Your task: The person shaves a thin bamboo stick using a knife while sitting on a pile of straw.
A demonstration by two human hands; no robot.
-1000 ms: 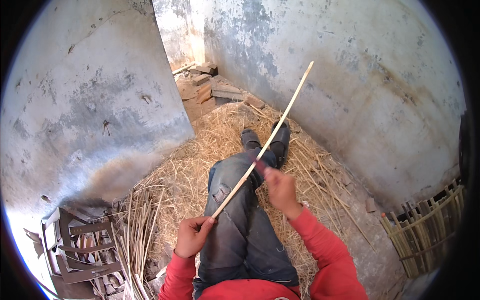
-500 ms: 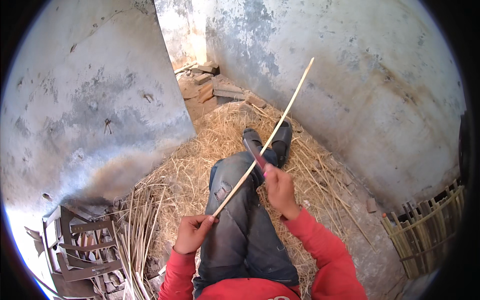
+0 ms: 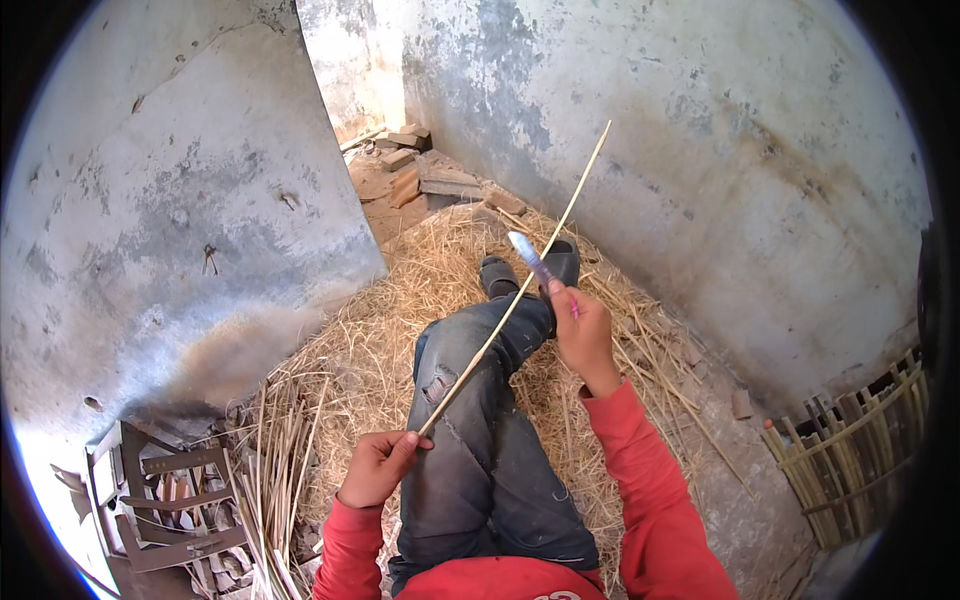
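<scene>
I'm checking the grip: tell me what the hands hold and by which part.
Left hand: pale stick, by its near end. Right hand: knife-like tool, by its near end.

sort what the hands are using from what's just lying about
In use:
- knife, in the right hand
- long bamboo strip, in the left hand

Lying about:
- loose strips
- straw-coloured shavings
- bricks
- brown frame
- slatted panel

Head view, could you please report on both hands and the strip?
Left hand pinching pale strip at near end. Right hand gripping knife. Strip slants over legs.
</scene>
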